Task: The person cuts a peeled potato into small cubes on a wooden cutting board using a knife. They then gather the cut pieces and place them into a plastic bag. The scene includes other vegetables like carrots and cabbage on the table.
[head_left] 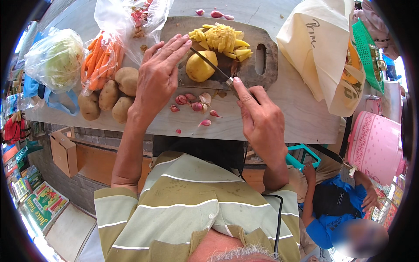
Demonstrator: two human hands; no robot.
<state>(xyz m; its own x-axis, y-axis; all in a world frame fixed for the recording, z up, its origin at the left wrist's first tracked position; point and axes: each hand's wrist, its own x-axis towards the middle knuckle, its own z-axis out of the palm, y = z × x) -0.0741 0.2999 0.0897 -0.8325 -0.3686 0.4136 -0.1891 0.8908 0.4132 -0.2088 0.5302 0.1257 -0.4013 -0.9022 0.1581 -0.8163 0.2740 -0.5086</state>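
My right hand grips a kitchen knife by its handle, index finger stretched along the top. The blade crosses over a peeled potato on a worn wooden cutting board. My left hand is flat with its fingers extended, fingertips at the knife's tip; whether they press on it I cannot tell. Behind the potato lies a heap of cut potato sticks. Shallots and a garlic clove lie in front of the board. Several unpeeled potatoes sit by my left wrist.
Bagged carrots, a cabbage in clear plastic and a bag of peelings stand left. A cream cloth bag bearing writing stands right. Beyond the table edge are a pink drink dispenser and a seated person in blue.
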